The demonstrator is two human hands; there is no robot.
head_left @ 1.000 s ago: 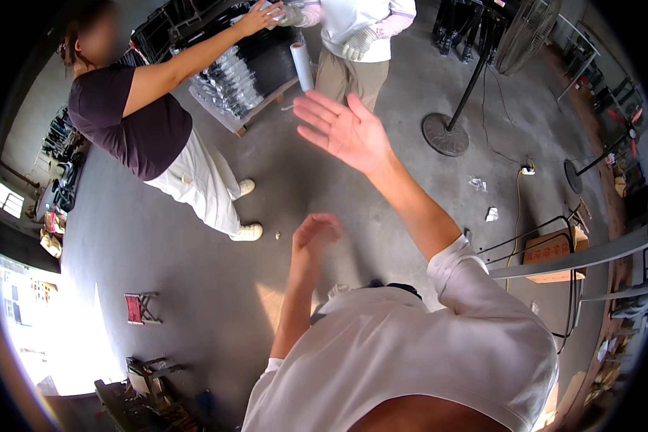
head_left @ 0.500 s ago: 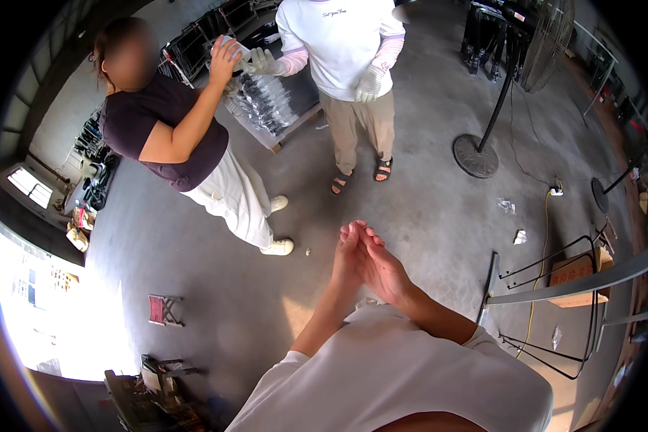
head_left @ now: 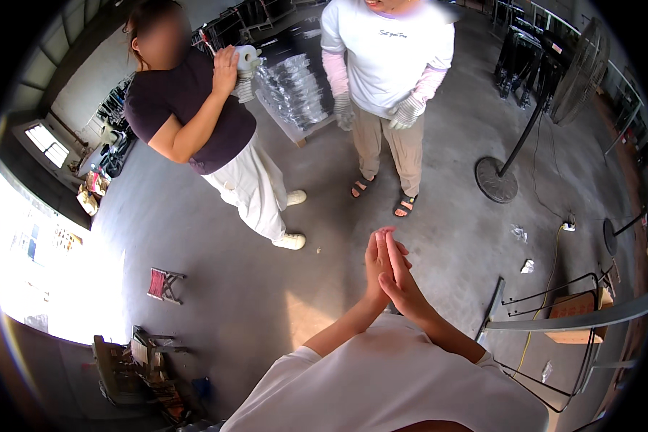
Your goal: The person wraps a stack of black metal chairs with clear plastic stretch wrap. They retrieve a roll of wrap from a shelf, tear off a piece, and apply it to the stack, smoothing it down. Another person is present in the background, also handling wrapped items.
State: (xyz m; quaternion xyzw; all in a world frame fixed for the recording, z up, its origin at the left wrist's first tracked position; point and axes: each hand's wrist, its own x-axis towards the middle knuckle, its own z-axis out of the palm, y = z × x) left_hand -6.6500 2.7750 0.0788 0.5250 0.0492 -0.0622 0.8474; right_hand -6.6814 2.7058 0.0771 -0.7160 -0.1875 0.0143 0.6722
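In front of my body, my left hand (head_left: 375, 270) and my right hand (head_left: 403, 281) are pressed together, palm against palm. Their fingers are stretched out and point away from me. I see no object in either one; the inner palms are hidden. Beyond them stands a person in a white shirt (head_left: 385, 54) wearing light work gloves, arms lowered. To the left, a person in a dark top (head_left: 194, 108) has a raised hand at a white roll (head_left: 248, 57).
A pedestal fan (head_left: 497, 178) stands at the right, with cables on the floor. Nearer are a black metal frame (head_left: 594, 338) and a cardboard box (head_left: 572, 317). A red folding stool (head_left: 158, 284) sits at left. Plastic-wrapped goods (head_left: 291, 90) are stacked behind the people.
My hands have gone from loosely clasped to flatter, straighter fingers, and sit slightly further right. The white-shirted person's raised glove has come down from the other person's hand.
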